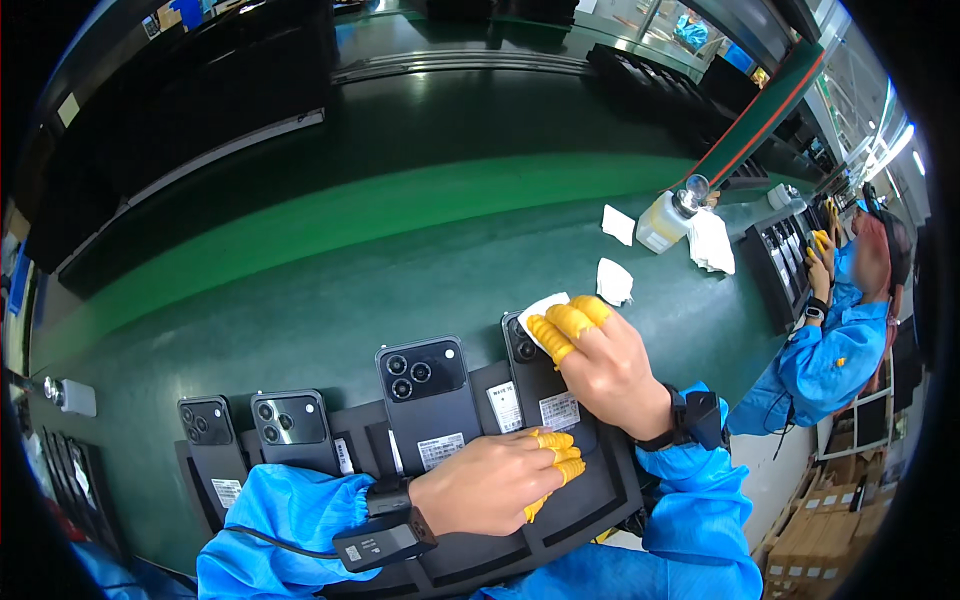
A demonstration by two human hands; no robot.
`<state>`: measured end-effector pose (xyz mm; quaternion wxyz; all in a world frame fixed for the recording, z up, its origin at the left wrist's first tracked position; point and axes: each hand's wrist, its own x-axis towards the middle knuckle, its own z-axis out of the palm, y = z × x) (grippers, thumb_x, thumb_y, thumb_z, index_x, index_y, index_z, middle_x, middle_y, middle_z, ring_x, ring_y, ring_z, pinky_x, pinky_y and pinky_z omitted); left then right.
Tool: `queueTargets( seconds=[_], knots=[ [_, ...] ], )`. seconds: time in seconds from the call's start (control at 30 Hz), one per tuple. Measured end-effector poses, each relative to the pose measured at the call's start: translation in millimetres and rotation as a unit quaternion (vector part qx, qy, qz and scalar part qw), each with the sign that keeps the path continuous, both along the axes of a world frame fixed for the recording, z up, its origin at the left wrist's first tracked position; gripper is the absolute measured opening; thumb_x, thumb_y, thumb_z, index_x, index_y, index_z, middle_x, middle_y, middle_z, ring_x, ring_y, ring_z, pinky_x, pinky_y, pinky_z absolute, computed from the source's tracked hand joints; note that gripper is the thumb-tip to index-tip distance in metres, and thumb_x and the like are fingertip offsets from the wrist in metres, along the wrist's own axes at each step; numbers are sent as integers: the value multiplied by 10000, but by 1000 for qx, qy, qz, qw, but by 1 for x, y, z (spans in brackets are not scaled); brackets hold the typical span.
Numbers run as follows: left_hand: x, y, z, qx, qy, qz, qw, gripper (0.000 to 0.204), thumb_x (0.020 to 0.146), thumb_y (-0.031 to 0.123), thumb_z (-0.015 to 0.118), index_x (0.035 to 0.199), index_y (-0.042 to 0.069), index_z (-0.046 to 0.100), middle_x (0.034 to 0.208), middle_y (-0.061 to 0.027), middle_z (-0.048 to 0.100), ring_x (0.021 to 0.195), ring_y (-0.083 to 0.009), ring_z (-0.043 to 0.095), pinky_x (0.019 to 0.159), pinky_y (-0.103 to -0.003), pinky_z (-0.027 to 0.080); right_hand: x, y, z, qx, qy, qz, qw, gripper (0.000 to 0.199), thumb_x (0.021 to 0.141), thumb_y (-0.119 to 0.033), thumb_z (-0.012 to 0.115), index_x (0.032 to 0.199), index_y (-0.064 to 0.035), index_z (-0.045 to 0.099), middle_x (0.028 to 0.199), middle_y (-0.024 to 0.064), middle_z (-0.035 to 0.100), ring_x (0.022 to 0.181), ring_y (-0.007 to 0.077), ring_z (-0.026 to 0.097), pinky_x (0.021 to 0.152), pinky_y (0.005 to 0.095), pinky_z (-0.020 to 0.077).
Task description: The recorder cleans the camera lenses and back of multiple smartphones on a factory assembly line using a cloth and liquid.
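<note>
Yellow finger cots cover several fingertips on both hands. My right hand (610, 370) pinches a folded white wipe (543, 306) against the camera end of a dark smartphone (537, 378). At that phone's lower end, my left hand (490, 480) has its fingers curled over it; their exact grip is partly hidden. The phone lies back up in a black compartment tray (612, 490), with a white label on its back. To its left in the tray are three similar phones: one large (440, 402) and two others (295, 440), (212, 455).
On the green bench (380, 280) are loose white wipes (614, 282), a wipe stack (711, 243) and a pump bottle (663, 222). Another bottle (72, 396) stands at far left. A co-worker (835, 345) in blue handles another tray (778, 262) at right. A dark tray (75, 470) sits at left.
</note>
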<state>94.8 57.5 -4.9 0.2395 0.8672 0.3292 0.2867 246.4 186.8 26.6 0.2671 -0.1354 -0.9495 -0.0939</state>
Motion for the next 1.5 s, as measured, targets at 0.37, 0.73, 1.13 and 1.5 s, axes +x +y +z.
queueTargets(
  seconds=[0.37,0.73,1.13,1.5],
  knots=[
    [-1,-1,5,-49,-12,-29,998,526,667,94,617,1177,-35,608,1083,-161,652,1131,-319,594,983,-370,489,-10,-5,-3,-6,-4,25,1000,362,609,-91,650,942,40,706,1011,137,624,941,307,611,784,387,537],
    [-4,-2,11,-54,-9,-29,998,548,656,114,625,1182,-37,606,1106,-174,644,1151,-319,581,995,-373,476,5,-16,1,-15,-17,6,1000,269,592,-88,660,828,40,682,956,137,604,878,279,598,772,370,529],
    [1,-2,5,-25,-36,-19,999,533,657,109,628,1169,-38,612,1079,-171,652,1141,-318,588,984,-372,485,1,-5,2,13,-21,-41,999,373,634,-64,647,991,27,703,1031,129,614,910,299,606,769,374,525],
    [-1,-2,8,-23,-31,-15,999,516,660,91,612,1159,-40,612,1057,-167,656,1133,-316,591,983,-374,485,15,-26,16,-41,25,-40,998,331,640,-42,654,956,47,697,988,152,617,868,304,612,729,367,518]
  ],
)
